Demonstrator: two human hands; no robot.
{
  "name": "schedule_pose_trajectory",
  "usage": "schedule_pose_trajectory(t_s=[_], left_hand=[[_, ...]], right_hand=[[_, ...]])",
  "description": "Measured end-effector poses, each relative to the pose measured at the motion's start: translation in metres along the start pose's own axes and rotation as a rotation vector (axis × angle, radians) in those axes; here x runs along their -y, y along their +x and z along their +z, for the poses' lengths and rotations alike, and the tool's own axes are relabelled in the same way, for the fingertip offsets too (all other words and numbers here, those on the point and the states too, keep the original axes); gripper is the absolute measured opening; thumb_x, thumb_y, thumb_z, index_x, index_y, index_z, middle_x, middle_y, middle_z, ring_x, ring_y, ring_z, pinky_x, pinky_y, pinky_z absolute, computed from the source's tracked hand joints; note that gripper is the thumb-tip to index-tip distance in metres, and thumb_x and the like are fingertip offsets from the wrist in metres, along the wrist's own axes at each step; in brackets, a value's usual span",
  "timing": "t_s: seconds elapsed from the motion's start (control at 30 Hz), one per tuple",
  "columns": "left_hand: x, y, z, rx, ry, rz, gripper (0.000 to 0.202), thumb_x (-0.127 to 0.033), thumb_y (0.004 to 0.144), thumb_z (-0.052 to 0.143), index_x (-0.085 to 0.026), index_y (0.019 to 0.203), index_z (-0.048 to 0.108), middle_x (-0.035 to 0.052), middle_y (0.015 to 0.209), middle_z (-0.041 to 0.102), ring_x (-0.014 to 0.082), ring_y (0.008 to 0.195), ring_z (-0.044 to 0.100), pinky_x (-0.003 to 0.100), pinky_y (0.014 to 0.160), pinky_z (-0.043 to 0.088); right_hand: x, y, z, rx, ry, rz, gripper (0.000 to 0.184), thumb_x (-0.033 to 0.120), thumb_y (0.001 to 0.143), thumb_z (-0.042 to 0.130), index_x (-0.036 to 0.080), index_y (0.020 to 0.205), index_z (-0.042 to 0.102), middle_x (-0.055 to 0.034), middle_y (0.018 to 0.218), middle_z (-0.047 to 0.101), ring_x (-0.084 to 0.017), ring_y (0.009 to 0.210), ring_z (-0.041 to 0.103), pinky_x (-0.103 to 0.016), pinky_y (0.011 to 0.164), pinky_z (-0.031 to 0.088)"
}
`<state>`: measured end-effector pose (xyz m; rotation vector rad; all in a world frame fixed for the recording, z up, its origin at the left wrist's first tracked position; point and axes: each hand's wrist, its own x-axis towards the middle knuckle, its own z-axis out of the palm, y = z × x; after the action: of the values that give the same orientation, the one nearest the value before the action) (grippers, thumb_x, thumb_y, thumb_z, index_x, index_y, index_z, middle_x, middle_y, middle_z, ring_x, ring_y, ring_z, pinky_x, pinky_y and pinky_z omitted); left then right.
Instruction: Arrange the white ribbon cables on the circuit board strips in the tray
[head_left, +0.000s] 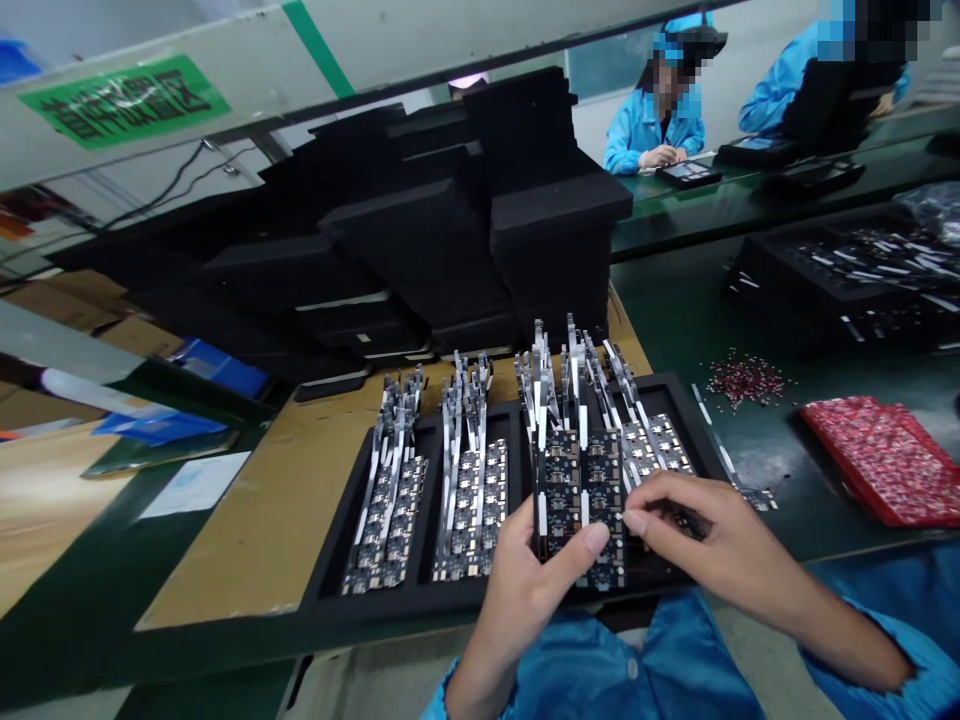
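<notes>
My left hand [532, 570] is closed around a stack of small black circuit boards [581, 490] with white ribbon strips sticking up from them, thumb pressed on the lower board face. My right hand [697, 525] curls over the right side of that stack, its fingertips pinching at the boards near the thumb. Both hands hover over a black foam tray [330, 580] whose slots hold several rows of similar boards [390, 510] with white strips. Blue sleeves cover both forearms.
Stacks of black foam trays [450, 230] stand behind the tray. A red pile of small parts [742, 380] and red sheets [885, 455] lie at right. Another loaded black tray [855, 270] sits far right. Two people in blue coats work at a far bench.
</notes>
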<state>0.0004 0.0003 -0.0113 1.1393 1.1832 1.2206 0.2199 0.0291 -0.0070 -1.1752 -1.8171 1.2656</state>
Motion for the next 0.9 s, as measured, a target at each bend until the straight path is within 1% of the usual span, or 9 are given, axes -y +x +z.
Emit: schedule_pose_trajectory(t_s=[0.13,0.33,0.5,0.57,0.73,0.9], left_hand=[[-0.002,0.001,0.001,0.022,-0.006,-0.009,0.023,-0.028,0.076,0.078,-0.020,0.097,0.073,0.0134,0.088,0.075,0.0402,0.077,0.072,0.040,0.064,0.060],[-0.001,0.002,0.003,-0.002,0.022,-0.061,0.021,-0.029,0.071,0.082,-0.021,0.089,0.075,0.0126,0.081,0.076,0.0410,0.074,0.072,0.039,0.060,0.059],[0.003,0.002,0.003,-0.017,0.040,-0.069,0.021,-0.029,0.070,0.082,-0.022,0.089,0.075,0.0122,0.082,0.076,0.0408,0.071,0.072,0.040,0.058,0.059],[0.005,0.002,0.002,-0.039,0.053,-0.064,0.020,-0.030,0.070,0.083,-0.022,0.087,0.076,0.0120,0.081,0.077,0.0407,0.068,0.072,0.040,0.055,0.059],[0.010,0.001,0.001,-0.093,0.065,-0.068,0.019,-0.032,0.068,0.084,-0.023,0.084,0.076,0.0110,0.077,0.077,0.0400,0.062,0.071,0.039,0.049,0.057],[0.011,0.001,0.000,-0.089,0.058,-0.069,0.020,-0.033,0.069,0.083,-0.022,0.084,0.076,0.0113,0.078,0.077,0.0401,0.063,0.072,0.040,0.052,0.058]], right_hand=[[0.005,0.002,-0.004,0.075,0.031,0.064,0.020,0.043,0.104,0.072,0.030,0.094,0.084,0.0002,0.088,0.079,-0.021,0.079,0.072,-0.029,0.068,0.053],[0.008,0.000,-0.007,0.093,-0.006,0.096,0.020,0.043,0.104,0.070,0.030,0.094,0.083,0.0005,0.089,0.078,-0.020,0.078,0.067,-0.029,0.066,0.048],[0.009,0.001,-0.006,0.134,0.086,0.166,0.021,0.045,0.102,0.073,0.029,0.094,0.083,-0.0001,0.088,0.077,-0.020,0.079,0.066,-0.029,0.068,0.048],[0.010,0.001,-0.004,0.144,0.118,0.184,0.021,0.045,0.101,0.074,0.028,0.093,0.083,0.0001,0.086,0.076,-0.020,0.078,0.066,-0.029,0.069,0.049],[0.007,0.001,0.001,0.131,0.118,0.185,0.022,0.045,0.103,0.073,0.027,0.094,0.081,0.0002,0.087,0.073,-0.019,0.078,0.062,-0.029,0.068,0.046],[0.005,0.003,0.004,0.120,0.132,0.166,0.020,0.043,0.103,0.073,0.026,0.094,0.080,0.0010,0.085,0.072,-0.019,0.079,0.063,-0.029,0.068,0.045]])
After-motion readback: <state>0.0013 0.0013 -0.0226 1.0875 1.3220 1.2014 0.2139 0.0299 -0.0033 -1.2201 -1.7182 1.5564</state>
